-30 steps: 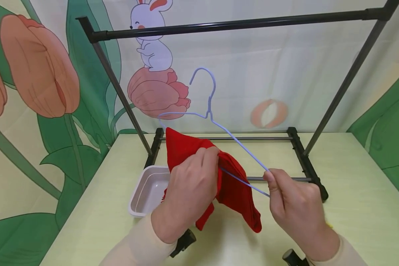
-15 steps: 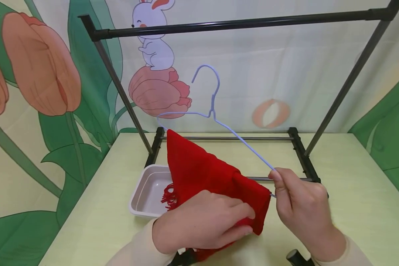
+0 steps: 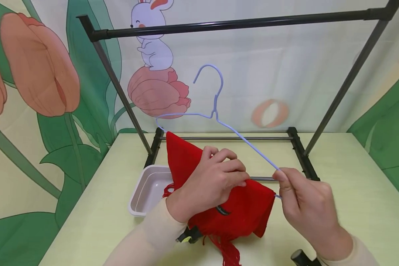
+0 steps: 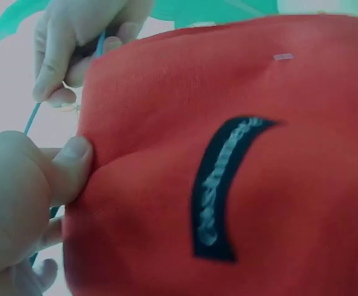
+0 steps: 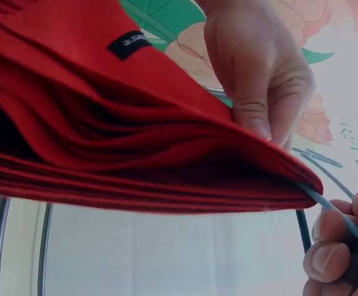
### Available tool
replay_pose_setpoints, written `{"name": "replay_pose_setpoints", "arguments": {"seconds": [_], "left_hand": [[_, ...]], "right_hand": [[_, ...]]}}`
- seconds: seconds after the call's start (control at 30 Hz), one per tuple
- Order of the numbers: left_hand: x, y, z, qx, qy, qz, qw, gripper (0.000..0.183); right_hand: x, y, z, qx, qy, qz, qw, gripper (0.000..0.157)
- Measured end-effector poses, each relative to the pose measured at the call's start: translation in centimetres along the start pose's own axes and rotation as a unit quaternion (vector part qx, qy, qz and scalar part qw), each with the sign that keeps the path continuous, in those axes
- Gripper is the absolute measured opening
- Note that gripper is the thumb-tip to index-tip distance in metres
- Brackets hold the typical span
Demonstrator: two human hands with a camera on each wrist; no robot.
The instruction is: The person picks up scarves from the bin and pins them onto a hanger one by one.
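While the left hand (image 3: 213,181) pinches the upper edge of a red fringed cloth (image 3: 249,212), the right hand (image 3: 310,205) grips a pale-blue wire hanger (image 3: 215,101).

At the left, a pale-lilac plastic tray (image 3: 149,194) stands on the pale yellow-green bench (image 3: 96,218), partly hidden by the cloth. The left fingers clamp that edge, thumb in front, others behind. The cloth lies in several layers over the hanger's lower bar, a black label (image 3: 223,210) on its near face; draping looks mostly done, with slanting, uneven folds apparently left to straighten. Farther right, the right fingers close round the hanger's end. Its hook is free, not on the top rail of the black metal rack (image 3: 236,25).
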State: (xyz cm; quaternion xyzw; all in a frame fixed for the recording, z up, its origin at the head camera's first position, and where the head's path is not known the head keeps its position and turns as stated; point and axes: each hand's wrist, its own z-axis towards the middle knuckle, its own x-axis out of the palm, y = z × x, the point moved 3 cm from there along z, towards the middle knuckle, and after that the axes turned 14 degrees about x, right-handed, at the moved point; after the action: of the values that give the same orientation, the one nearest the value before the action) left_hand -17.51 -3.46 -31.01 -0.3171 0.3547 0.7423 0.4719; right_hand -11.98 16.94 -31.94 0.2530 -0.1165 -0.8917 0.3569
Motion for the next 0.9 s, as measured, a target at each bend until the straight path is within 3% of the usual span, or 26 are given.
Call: {"name": "replay_pose_setpoints", "arguments": {"seconds": [0.23, 0.3, 0.37, 0.43, 0.53, 0.63, 0.73, 0.8, 0.9], "left_hand": [[-1.1, -0.1, 1.1, -0.001, -0.073, 0.046, 0.9963, 0.005], [-1.3, -0.5, 1.5, 0.004, -0.079, 0.051, 0.9955, 0.007], [-1.1, -0.8, 1.8, 0.019, -0.055, 0.041, 0.9975, 0.011], [-0.6, -1.1, 1.7, 0.033, -0.004, 0.005, 0.9994, 0.019], [0.1, -1.1, 0.9, 0.029, 0.074, -0.055, 0.9953, 0.033], [0.0, -0.6, -0.2, 0.002, 0.092, -0.086, 0.992, 0.042], [-0.6, 0.5, -1.4, -0.013, 0.055, -0.077, 0.9954, 0.038], [-1.5, 1.6, -2.4, -0.029, 0.009, -0.064, 0.9975, 0.031], [-2.9, 3.8, -4.4, -0.101, -0.085, -0.047, 0.9901, 0.015]], "right_hand": [[0.1, 0.2, 0.3, -0.013, 0.006, -0.008, 1.0, 0.049], [0.1, 0.3, 0.4, -0.015, 0.007, -0.01, 1.0, 0.049], [-0.1, 0.4, 0.5, -0.014, 0.006, -0.013, 1.0, 0.05], [-0.4, 0.4, 0.5, -0.011, 0.007, -0.016, 1.0, 0.052], [-0.6, 0.2, 0.4, -0.006, 0.012, -0.018, 1.0, 0.055], [-0.6, 0.0, 0.3, -0.009, 0.009, -0.013, 1.0, 0.054], [-0.7, -0.3, 0.4, -0.012, -0.01, 0.006, 1.0, 0.053], [-0.8, -0.5, 0.5, -0.013, -0.024, 0.016, 1.0, 0.053], [-1.0, -0.8, 0.7, -0.005, -0.031, 0.025, 0.999, 0.055]]}}
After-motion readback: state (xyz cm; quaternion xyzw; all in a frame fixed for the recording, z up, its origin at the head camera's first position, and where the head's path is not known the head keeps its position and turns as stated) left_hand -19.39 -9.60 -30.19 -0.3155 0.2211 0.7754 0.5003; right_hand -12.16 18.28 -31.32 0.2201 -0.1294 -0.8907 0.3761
